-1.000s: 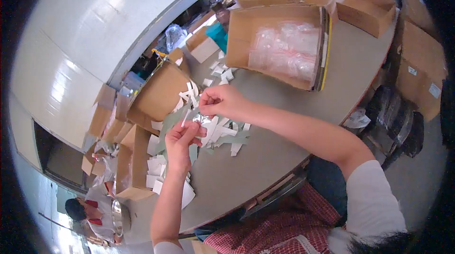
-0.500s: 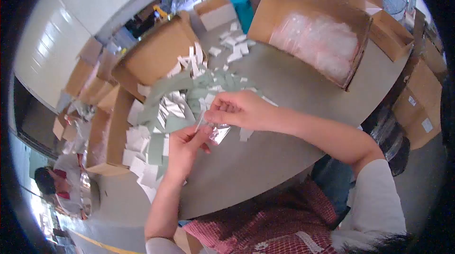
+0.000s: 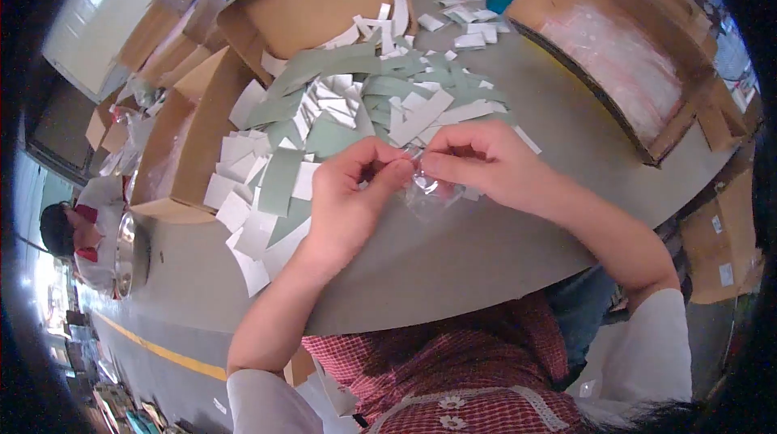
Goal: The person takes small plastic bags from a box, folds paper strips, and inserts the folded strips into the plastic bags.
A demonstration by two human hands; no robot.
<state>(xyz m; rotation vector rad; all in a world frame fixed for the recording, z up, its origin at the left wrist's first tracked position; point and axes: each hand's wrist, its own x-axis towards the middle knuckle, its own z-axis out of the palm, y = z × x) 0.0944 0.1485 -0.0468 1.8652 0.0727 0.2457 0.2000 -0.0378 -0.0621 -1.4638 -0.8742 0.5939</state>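
Your left hand [image 3: 352,199] and right hand [image 3: 502,171] grasp a clear plastic bag [image 3: 435,197] in a fingertip grip over the bench [image 3: 453,272], between its curved near edge and strewn green-and-white strips [image 3: 282,181], cardboard boxes [image 3: 316,1] beyond.

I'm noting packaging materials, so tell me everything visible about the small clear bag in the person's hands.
The small clear bag looks like thin, glossy plastic, creased, with bright glints. Its upper edge is pinched in the grip of the left hand and the right hand, and its lower part hangs below their fingertips, over the grey table. Whether it holds anything is unclear.
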